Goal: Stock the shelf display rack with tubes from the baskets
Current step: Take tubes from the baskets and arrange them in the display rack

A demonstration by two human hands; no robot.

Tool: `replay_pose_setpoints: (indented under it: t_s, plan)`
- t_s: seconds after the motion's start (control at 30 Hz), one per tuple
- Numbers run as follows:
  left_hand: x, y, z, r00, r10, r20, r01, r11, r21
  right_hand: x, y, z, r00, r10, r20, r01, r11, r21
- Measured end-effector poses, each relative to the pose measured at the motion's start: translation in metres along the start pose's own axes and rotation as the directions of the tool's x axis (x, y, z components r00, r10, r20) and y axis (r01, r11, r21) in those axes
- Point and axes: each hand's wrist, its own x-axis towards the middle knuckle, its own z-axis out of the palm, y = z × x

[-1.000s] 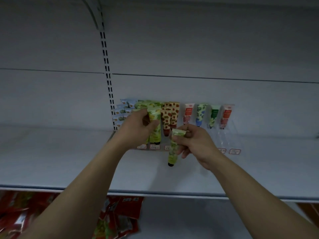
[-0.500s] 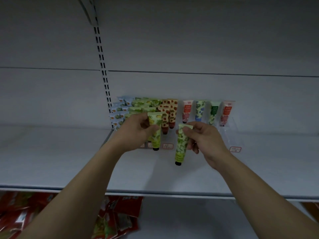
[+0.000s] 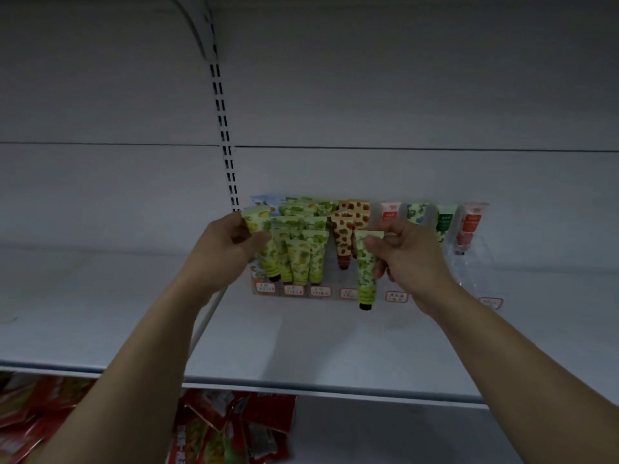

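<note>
L hand (image 3: 224, 251) pinch on yellow-green tube (image 3: 256, 221), R hand (image 3: 410, 259) pinch on leaf-print tube (image 3: 365, 272), both at display rack (image 3: 321, 291)

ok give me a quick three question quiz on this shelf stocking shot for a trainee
1. True or false: the right hand pinches its green leaf-print tube by the flat end, black cap pointing down.
2. Which column of the rack is fullest? A: the yellow-green tubes near the left. B: the dark green one. C: the far-right red one.
3. How many hands hold a tube?

Key
1. True.
2. A.
3. Two; the left hand grips a yellow-green tube in front of the rack's left end.
</note>
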Motion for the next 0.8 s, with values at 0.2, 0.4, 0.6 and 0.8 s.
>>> replay_pose_setpoints:
  t_s: [0.2,0.4,0.6,0.8]
  plan:
    - [0.003,-0.006,-0.011,1.000,-0.007,-0.016,0.007,1.000,0.012,0.010,-0.008,0.007,1.000,-0.022,-0.009,0.022,1.000,0.000]
    - [0.011,-0.004,-0.012,0.996,0.060,0.066,-0.069,0.985,0.157,0.025,-0.015,0.010,0.996,-0.059,-0.071,0.053,0.995,-0.089]
    - [0.021,0.003,-0.005,0.978,0.124,0.168,-0.161,0.961,0.227,0.038,-0.014,0.013,0.984,-0.134,-0.121,0.100,0.962,-0.254]
    - [0.033,0.016,0.004,0.967,0.222,0.126,-0.246,0.944,0.221,0.058,-0.021,0.004,0.970,-0.199,-0.138,0.141,0.929,-0.342]
